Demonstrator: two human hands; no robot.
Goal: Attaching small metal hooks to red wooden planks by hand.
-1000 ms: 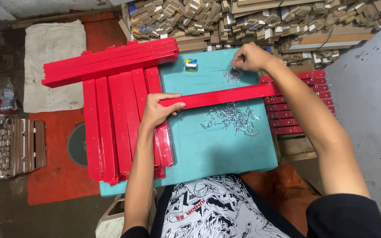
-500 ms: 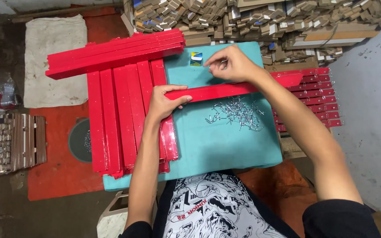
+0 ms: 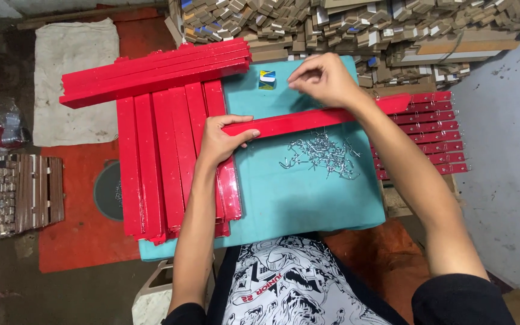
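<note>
A long red painted strip (image 3: 296, 122) lies crosswise on a teal board (image 3: 308, 192). My left hand (image 3: 221, 139) grips its left end and presses it down. Above the strip's middle, my right hand (image 3: 326, 78) has its fingertips pinched together, apparently on a small metal hook too tiny to make out. A loose heap of silver metal hooks (image 3: 323, 153) lies on the board just below the strip. A small blue, white and yellow box (image 3: 266, 79) sits on the board left of my right hand.
Several red strips (image 3: 170, 162) lie side by side at the board's left, with more red strips (image 3: 151, 72) stacked across their top. Red strips fitted with hooks (image 3: 428, 132) are piled at the right. Cut wood pieces (image 3: 356, 24) are heaped behind. A grey wall (image 3: 507, 150) stands at the right.
My right hand has moved left from the strip's right end toward its middle, near the small box. My left hand stays on the strip's left end.
</note>
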